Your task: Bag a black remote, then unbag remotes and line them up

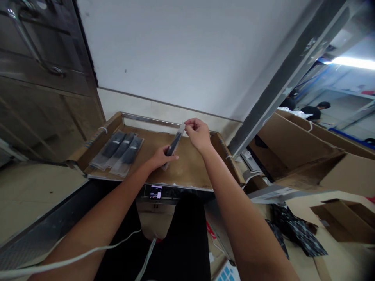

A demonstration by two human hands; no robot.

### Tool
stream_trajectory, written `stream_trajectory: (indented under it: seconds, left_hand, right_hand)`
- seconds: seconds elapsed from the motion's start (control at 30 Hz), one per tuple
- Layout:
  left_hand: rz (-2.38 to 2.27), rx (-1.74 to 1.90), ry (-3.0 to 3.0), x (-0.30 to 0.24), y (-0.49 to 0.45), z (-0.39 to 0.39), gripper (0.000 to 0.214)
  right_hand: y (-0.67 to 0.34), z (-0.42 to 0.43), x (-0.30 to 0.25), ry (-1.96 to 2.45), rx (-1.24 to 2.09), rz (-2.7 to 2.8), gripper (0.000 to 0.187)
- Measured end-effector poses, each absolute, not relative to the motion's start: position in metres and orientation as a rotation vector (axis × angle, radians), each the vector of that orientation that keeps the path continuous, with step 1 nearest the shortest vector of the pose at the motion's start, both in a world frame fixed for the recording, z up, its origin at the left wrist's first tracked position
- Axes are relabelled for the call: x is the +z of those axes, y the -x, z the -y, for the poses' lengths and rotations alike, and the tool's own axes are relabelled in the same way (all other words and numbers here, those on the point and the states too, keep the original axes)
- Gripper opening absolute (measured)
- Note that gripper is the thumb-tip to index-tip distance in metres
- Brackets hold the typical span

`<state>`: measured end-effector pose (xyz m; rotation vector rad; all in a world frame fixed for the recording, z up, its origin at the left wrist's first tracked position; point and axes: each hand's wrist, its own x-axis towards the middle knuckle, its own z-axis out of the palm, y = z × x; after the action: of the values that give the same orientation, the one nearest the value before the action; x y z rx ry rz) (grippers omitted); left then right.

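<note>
Between my two hands a clear plastic bag (175, 143) with a dark item inside is held up at a slant over the cardboard-covered tabletop (187, 168). My left hand (161, 158) grips its lower part, thumb stretched along it. The fingers of my right hand (198, 132) pinch the bag's upper end. What the dark item is, I cannot make out. To the left lie several similar clear bags (118, 150) with dark folded contents, side by side and partly overlapping.
Raised cardboard edges (98, 138) border the table. A phone-like screen (155, 192) glows below its front edge. At right are a large open carton (301, 144), a smaller box (345, 220) and patterned dark fabric (301, 230). A white cable (96, 249) crosses my left arm.
</note>
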<state>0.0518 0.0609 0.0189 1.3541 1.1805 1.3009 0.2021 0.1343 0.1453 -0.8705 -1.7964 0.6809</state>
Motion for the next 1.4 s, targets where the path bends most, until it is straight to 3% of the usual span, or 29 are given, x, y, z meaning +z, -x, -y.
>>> stream_trajectory:
  seconds: [0.33, 0.67, 0.87, 1.03, 1.1, 1.33, 1.4]
  left_hand:
    - [-1.173, 1.278, -1.415, 0.014, -0.050, -0.055, 0.041]
    - [-1.339, 1.371, -1.307, 0.007, -0.049, -0.051, 0.028]
    - [-0.960, 1.214, -1.154, 0.014, -0.044, -0.046, 0.028]
    - [-0.684, 0.935, -0.934, 0.015, -0.022, -0.042, 0.037]
    - [-0.629, 0.890, -0.872, 0.015, -0.015, -0.041, 0.036]
    - [-0.924, 1.103, -1.025, 0.009, -0.041, -0.038, 0.016]
    - [-1.116, 1.305, -1.189, 0.006, -0.056, -0.036, 0.015]
  right_hand:
    - [-0.202, -0.140, 0.172, 0.787, 0.714, 1.942, 0.013]
    - [-0.197, -0.169, 0.184, 0.684, 0.543, 1.890, 0.027]
    - [-0.207, -0.158, 0.140, 1.146, 1.055, 1.559, 0.050]
    - [-0.201, -0.128, 0.106, 1.008, 1.591, 1.547, 0.040]
    - [-0.195, -0.123, 0.101, 1.011, 1.656, 1.455, 0.038]
    - [-0.149, -0.090, 0.064, 1.388, 1.073, 1.356, 0.057]
    - [-0.140, -0.077, 0.043, 1.429, 1.010, 1.324, 0.049]
